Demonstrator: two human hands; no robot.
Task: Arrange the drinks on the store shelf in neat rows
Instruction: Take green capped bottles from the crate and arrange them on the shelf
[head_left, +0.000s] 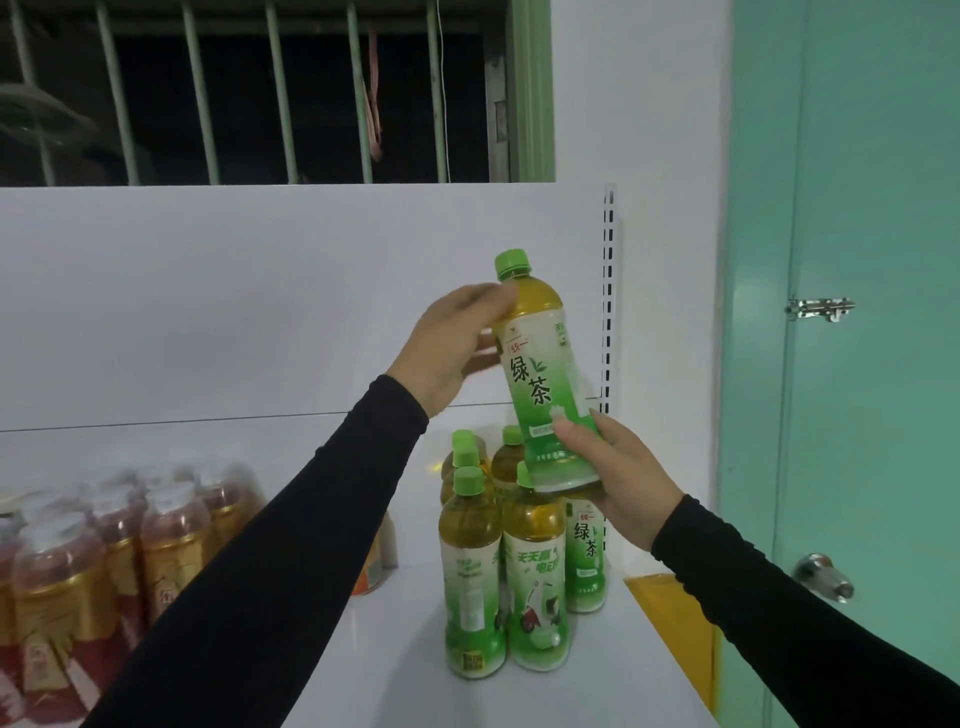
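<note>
I saw both hands on one green tea bottle (540, 374), held in the air and tilted, green cap up and leaning left. The left hand (452, 345) gripped its upper part near the shoulder, thumb on the front side, fingers curled behind. The right hand (618, 467) gripped its base, thumb pressed on the lower label, fingers wrapped under the bottom. Right below the hands, a cluster of green tea bottles (524, 561) stood upright on the white shelf (597, 675), close-packed in short rows; the held bottle hung just above the back ones, contact unclear. Left of the left forearm stood a blurred group of red-and-gold bottles (98, 561) with white caps, apart from the green ones. An orange-labelled bottle (370, 571) peeked out behind the left sleeve, mostly hidden. Right of the right hand was a teal door (857, 364) with a latch and knob.
</note>
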